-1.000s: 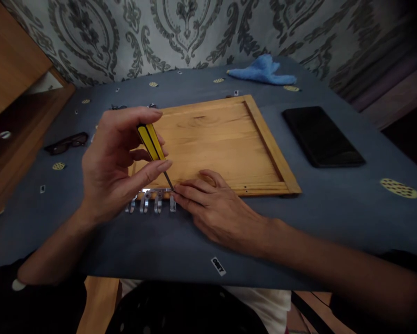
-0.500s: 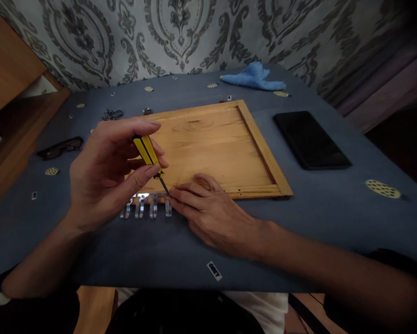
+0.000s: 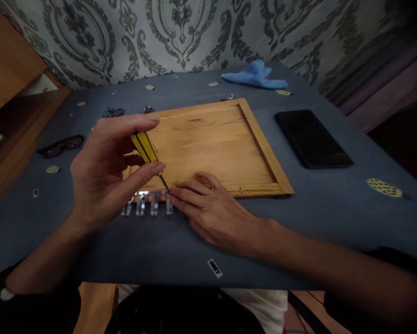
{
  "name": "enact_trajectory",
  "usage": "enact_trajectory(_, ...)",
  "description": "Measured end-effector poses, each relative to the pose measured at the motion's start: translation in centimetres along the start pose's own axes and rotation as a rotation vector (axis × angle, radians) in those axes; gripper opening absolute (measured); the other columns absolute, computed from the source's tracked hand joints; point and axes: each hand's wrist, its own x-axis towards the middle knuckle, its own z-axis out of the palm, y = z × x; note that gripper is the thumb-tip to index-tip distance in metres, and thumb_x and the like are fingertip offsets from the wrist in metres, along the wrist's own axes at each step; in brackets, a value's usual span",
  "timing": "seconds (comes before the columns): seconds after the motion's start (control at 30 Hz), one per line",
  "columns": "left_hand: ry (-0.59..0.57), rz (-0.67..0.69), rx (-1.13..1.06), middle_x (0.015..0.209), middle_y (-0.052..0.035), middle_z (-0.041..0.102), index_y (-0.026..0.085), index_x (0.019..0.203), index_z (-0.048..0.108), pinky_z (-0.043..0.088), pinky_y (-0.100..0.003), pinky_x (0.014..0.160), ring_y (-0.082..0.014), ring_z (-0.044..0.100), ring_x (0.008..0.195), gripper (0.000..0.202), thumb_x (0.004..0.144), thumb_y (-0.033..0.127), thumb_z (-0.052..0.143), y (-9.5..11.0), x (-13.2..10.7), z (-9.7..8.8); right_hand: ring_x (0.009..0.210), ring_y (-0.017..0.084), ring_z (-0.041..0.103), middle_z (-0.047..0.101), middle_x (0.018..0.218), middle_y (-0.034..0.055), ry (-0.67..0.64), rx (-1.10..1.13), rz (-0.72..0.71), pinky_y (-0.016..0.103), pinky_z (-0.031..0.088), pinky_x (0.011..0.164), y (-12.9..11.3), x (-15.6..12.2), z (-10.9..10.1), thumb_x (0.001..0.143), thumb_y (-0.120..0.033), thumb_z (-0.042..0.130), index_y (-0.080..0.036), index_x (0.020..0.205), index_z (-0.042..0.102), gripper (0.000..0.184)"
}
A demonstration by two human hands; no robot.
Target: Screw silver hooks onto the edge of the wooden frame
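Note:
My left hand (image 3: 105,174) grips a small yellow-and-black screwdriver (image 3: 146,148), its tip down on the right end of a shiny metal hook rail (image 3: 147,203). The rail lies along the near edge of a wooden panel (image 3: 211,144) with a raised frame. My right hand (image 3: 211,213) lies flat on the blue tablecloth, fingertips pressed together at the rail's right end beside the screwdriver tip. Whether the fingers pinch a screw is hidden.
A black phone (image 3: 312,139) lies right of the panel. A blue cloth (image 3: 255,76) sits at the far edge. Dark glasses (image 3: 60,144) lie at the left, small metal parts (image 3: 112,112) beyond them. A wooden ledge (image 3: 16,134) runs along the left.
The view shifted slightly. My left hand's fingers have turned a little round the screwdriver handle; the tip stays at the rail's right end. My right hand has kept its place.

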Motion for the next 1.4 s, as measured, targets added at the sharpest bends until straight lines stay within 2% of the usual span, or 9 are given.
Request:
enact_trajectory(0.2,-0.053,-0.069,-0.067,0.116,-0.0024,0.062,0.033,0.126,0.062,0.067,-0.025,0.07,-0.0156,0.07,0.091,0.061,0.074,0.005,0.078,0.2,0.1,0.0,0.122,0.028,0.053,0.066,0.131,0.0138,-0.006,0.008,0.003,0.055,0.034,0.106,0.0,0.0,0.1,0.094,-0.014,0.044,-0.013,0.133,0.058,0.041)
enact_trajectory(0.43,-0.036,0.025,-0.068,0.122,-0.0018,0.057,0.028,0.128,0.06,0.066,-0.021,0.071,-0.0139,0.068,0.094,0.06,0.077,-0.002,0.071,0.1,0.4,-0.5,0.121,0.028,0.054,0.064,0.134,0.0126,-0.038,0.024,0.012,0.055,0.032,0.107,0.1,0.1,0.0,0.096,-0.015,0.043,-0.012,0.135,0.057,0.041)
enact_trajectory(0.53,-0.045,0.036,-0.061,0.119,-0.0017,0.058,0.028,0.128,0.06,0.066,-0.021,0.069,-0.0139,0.069,0.092,0.063,0.075,-0.002,0.073,0.1,0.3,-0.3,0.121,0.028,0.054,0.065,0.133,0.0132,-0.026,0.03,0.009,0.055,0.032,0.107,0.1,0.1,-0.1,0.095,-0.015,0.045,-0.012,0.134,0.057,0.041)
enact_trajectory(0.73,-0.017,-0.074,-0.063,0.119,-0.0032,0.057,0.034,0.125,0.062,0.067,-0.026,0.072,-0.0153,0.07,0.093,0.059,0.077,0.004,0.073,0.5,-0.1,0.1,0.121,0.029,0.054,0.066,0.131,0.0137,-0.006,0.031,0.011,0.057,0.033,0.105,0.1,0.1,0.0,0.095,-0.013,0.043,-0.012,0.134,0.058,0.042)
enact_trajectory(1.03,-0.021,-0.076,-0.068,0.115,-0.0035,0.058,0.034,0.125,0.062,0.068,-0.026,0.075,-0.015,0.07,0.092,0.058,0.077,0.003,0.073,0.3,0.0,0.2,0.121,0.028,0.055,0.066,0.131,0.0136,0.002,0.017,0.01,0.056,0.033,0.105,0.0,0.1,-0.1,0.098,-0.015,0.04,-0.009,0.133,0.058,0.04)
enact_trajectory(1.23,-0.034,-0.043,-0.035,0.114,-0.0022,0.058,0.033,0.127,0.06,0.067,-0.025,0.078,-0.0138,0.07,0.091,0.061,0.075,0.004,0.076,0.2,0.0,0.1,0.122,0.029,0.054,0.066,0.131,0.0141,-0.016,0.012,0.01,0.057,0.033,0.106,0.0,0.1,-0.2,0.098,-0.016,0.04,-0.008,0.134,0.057,0.04)
enact_trajectory(1.4,-0.073,0.057,0.009,0.12,-0.0024,0.055,0.032,0.131,0.056,0.065,-0.021,0.07,-0.0126,0.068,0.093,0.072,0.069,0.009,0.085,-0.5,0.0,-0.4,0.122,0.03,0.055,0.066,0.131,0.0153,0.004,0.009,-0.006,0.058,0.033,0.105,0.0,0.1,0.0,0.099,-0.015,0.04,-0.005,0.132,0.058,0.039)
